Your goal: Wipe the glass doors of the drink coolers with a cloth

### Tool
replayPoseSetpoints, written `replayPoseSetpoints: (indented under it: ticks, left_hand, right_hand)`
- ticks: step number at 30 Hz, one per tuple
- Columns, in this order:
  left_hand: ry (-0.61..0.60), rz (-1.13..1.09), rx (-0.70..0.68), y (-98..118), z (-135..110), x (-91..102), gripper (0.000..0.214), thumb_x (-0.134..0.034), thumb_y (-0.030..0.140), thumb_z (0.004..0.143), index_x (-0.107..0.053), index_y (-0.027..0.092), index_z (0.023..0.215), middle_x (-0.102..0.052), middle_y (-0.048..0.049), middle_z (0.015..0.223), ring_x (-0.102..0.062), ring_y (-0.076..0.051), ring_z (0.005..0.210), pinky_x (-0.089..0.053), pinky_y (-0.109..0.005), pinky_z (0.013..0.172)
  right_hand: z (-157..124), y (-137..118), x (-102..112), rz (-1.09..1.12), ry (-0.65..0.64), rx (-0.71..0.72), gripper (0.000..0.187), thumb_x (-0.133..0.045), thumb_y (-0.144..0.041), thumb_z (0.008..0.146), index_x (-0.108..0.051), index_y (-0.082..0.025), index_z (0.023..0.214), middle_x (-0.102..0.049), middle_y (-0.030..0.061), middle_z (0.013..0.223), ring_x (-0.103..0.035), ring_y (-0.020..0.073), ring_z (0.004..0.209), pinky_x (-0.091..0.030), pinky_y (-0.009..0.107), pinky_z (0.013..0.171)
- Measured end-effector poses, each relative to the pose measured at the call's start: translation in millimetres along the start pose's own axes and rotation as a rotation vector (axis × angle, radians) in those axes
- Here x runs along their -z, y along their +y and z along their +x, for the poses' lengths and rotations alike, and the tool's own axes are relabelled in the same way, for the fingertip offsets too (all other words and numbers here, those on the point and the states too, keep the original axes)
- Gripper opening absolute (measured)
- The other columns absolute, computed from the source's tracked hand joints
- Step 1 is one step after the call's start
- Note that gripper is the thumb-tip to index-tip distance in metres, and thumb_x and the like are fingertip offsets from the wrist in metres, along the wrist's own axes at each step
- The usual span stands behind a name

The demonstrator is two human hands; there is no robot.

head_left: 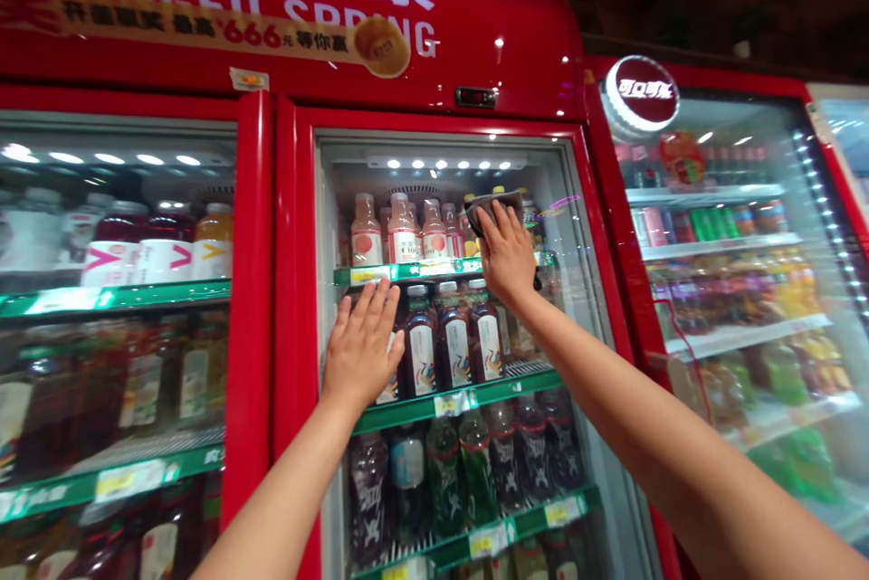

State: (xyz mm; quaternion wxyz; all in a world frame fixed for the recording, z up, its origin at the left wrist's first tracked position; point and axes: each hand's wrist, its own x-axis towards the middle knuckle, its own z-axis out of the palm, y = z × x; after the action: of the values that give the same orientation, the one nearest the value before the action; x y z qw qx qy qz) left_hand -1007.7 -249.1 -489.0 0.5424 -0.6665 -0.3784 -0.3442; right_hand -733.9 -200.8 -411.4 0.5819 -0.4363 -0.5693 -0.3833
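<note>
My left hand [362,347] lies flat on the glass door [543,363] of a red drinks fridge, fingers stretched out and together, holding nothing. My right hand [506,254] is higher up on the same glass and presses a grey cloth [492,203] against it with the fingers laid over the cloth. Behind the glass stand bottles on green-edged shelves: pale orange drinks [400,234] on the top shelf, dark bottles with white labels [453,340] below, and dark and green bottles [468,471] lower down.
The red door frame [295,309] runs down the left of the glass. Another glass door [115,318] with bottles is on the left. A second red cooler [740,290] with cans and bottles stands on the right, with a round bottle-cap sign [641,95] at its top.
</note>
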Motion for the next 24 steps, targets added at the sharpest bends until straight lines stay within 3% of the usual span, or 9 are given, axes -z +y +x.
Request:
replayPoseSetpoints:
  ticks: [3, 6, 10, 13, 16, 21, 24]
  left_hand:
    - [-0.015, -0.013, 0.010, 2, 1, 1.9, 0.081, -0.044, 0.035, 0.100, 0.005, 0.024, 0.163, -0.015, -0.0052, 0.170, -0.010, -0.020, 0.158, -0.009, -0.048, 0.130]
    - [-0.027, -0.026, 0.021, 4, 1, 3.3, 0.081, -0.044, 0.034, 0.099, 0.005, 0.024, 0.163, -0.013, -0.0048, 0.170, -0.010, -0.021, 0.158, -0.009, -0.048, 0.130]
    - [-0.022, -0.033, 0.022, 3, 2, 3.5, 0.083, -0.044, 0.034, 0.099, 0.010, 0.026, 0.162, -0.012, -0.0032, 0.170, -0.012, -0.021, 0.158, -0.010, -0.048, 0.130]
    - [-0.016, -0.027, 0.015, 2, 1, 2.5, 0.085, -0.045, 0.035, 0.099, 0.011, 0.027, 0.161, -0.011, -0.0027, 0.170, -0.014, -0.021, 0.157, -0.010, -0.048, 0.130]
    - [-0.010, -0.013, 0.017, 1, 1, 1.1, 0.084, -0.045, 0.036, 0.099, 0.011, 0.027, 0.162, -0.012, -0.0025, 0.170, -0.015, -0.021, 0.157, -0.009, -0.047, 0.130]
    - [-0.023, -0.020, 0.024, 2, 1, 0.8, 0.085, -0.045, 0.036, 0.099, 0.012, 0.026, 0.161, -0.013, -0.0034, 0.170, -0.015, -0.022, 0.157, -0.009, -0.048, 0.130]
    - [-0.020, -0.030, 0.022, 3, 1, 1.8, 0.083, -0.044, 0.035, 0.100, 0.011, 0.025, 0.162, -0.014, -0.0042, 0.170, -0.015, -0.022, 0.157, -0.010, -0.049, 0.129]
  right_hand:
    - [-34, -1, 2, 0.011, 0.000, -0.009, 0.065, -0.041, -0.022, 0.100, -0.025, -0.035, 0.161, -0.034, 0.0035, 0.165, -0.025, 0.0316, 0.154, -0.033, 0.060, 0.119]
    - [-46, -12, 5, 0.024, -0.050, 0.094, 0.067, -0.040, -0.020, 0.100, -0.022, -0.038, 0.162, -0.035, 0.0010, 0.165, -0.025, 0.0308, 0.154, -0.032, 0.060, 0.120]
    - [-14, -14, 7, 0.022, -0.087, 0.178, 0.065, -0.039, -0.020, 0.100, -0.026, -0.038, 0.161, -0.034, -0.0005, 0.165, -0.025, 0.0287, 0.154, -0.033, 0.058, 0.120]
    - [22, 4, 6, 0.021, -0.058, 0.158, 0.063, -0.040, -0.021, 0.100, -0.028, -0.037, 0.160, -0.034, -0.0001, 0.165, -0.027, 0.0293, 0.154, -0.034, 0.058, 0.119]
    - [35, 27, 5, 0.030, -0.008, 0.085, 0.062, -0.040, -0.023, 0.100, -0.030, -0.036, 0.160, -0.035, 0.0015, 0.165, -0.028, 0.0310, 0.153, -0.036, 0.059, 0.117]
    - [-8, 39, 1, 0.002, 0.074, -0.078, 0.061, -0.038, -0.022, 0.099, -0.032, -0.030, 0.159, -0.036, 0.0065, 0.164, -0.029, 0.0324, 0.153, -0.039, 0.059, 0.115]
    - [-28, 29, 2, -0.008, 0.038, 0.011, 0.063, -0.039, -0.020, 0.098, -0.031, -0.033, 0.160, -0.036, 0.0047, 0.164, -0.027, 0.0319, 0.153, -0.038, 0.059, 0.116]
